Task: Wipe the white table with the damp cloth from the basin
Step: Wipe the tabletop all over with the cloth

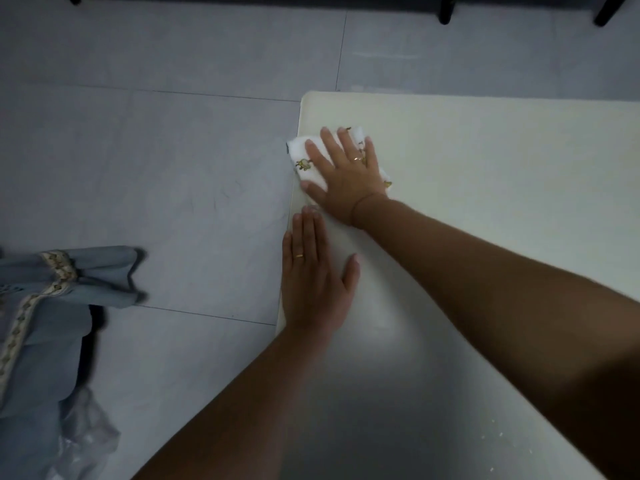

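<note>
Left hand [313, 282] flat on white table [485, 150], right hand [346, 173] pressing cloth [300, 152]; both grips released

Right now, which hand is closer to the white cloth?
The right. The right hand lies flat on top of the cloth, pressing it onto the white table. The left hand rests flat on the table's edge, just on the near side of the cloth.
</note>
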Demonstrator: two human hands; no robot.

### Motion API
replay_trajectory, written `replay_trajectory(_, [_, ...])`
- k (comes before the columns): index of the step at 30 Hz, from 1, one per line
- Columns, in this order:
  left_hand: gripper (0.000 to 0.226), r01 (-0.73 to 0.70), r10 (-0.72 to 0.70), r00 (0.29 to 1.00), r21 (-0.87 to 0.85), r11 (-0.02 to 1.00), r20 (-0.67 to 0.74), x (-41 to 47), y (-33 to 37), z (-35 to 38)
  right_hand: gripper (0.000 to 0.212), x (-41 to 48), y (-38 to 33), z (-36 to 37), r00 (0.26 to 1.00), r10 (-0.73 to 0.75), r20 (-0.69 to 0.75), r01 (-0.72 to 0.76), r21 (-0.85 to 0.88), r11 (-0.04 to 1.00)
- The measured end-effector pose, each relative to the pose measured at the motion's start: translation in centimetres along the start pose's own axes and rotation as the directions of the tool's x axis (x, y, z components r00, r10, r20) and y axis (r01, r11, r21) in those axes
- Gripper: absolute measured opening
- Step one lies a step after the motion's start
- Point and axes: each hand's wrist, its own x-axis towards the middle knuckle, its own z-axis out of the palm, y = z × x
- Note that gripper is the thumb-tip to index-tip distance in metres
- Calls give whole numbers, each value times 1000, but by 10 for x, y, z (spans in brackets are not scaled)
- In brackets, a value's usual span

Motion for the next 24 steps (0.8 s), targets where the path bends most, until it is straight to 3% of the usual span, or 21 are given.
replay_trajectory(2, [79, -1, 1, 1000, 8, 1000, 11, 0, -1, 1, 66, 8, 33, -3, 999, 28, -19, -29, -22, 999])
replay_trajectory(4, [79, 2, -2, 1000, 8, 1000, 8, -1, 0, 1, 67, 18, 62, -8, 971, 237, -18, -237, 9, 971])
replay_trajectory(6, [79, 5, -5, 1000, 8, 1000, 7, 0, 0, 2, 65, 30, 64, -10, 880, 475, -12, -473, 67, 879])
replay_trajectory(8, [79, 4, -5, 1000, 9, 1000, 11, 0, 0, 3, 64, 42, 35, -10, 816, 578, -4, -576, 85, 813])
replay_trajectory(10, [80, 5, -6, 1000, 17, 1000, 21, 1, 0, 4, 63, 50, -1, -7, 885, 465, -4, -464, 64, 884])
replay_trajectory(12, [80, 11, -12, 999, 25, 1000, 32, 0, -1, 4, 63, 50, -25, -5, 977, 212, -6, -212, 27, 977])
replay_trajectory(15, [80, 15, -16, 1000, 21, 1000, 25, 0, -1, 4, 63, 57, -4, -12, 1000, -19, 11, 19, -11, 1000])
replay_trajectory(17, [80, 14, -14, 1000, 26, 1000, 28, 0, -1, 4, 63, 64, 29, -15, 1000, 32, -2, -32, -11, 999])
replay_trajectory(19, [80, 7, -8, 999, 25, 1000, 32, 0, 0, 3, 65, 69, 65, -19, 970, 245, 4, -245, 28, 969])
replay_trajectory(21, [80, 8, -9, 1000, 22, 1000, 27, 0, 0, 4, 66, 70, 79, -21, 894, 449, 3, -448, 74, 891])
replay_trajectory(23, [80, 12, -13, 1000, 25, 1000, 26, 0, 0, 4, 66, 68, 65, -20, 858, 514, 4, -513, 72, 855])
replay_trajectory(24, [80, 13, -14, 1000, 26, 1000, 25, -1, 0, 4, 66, 66, 53, -18, 874, 487, 4, -486, 61, 872])
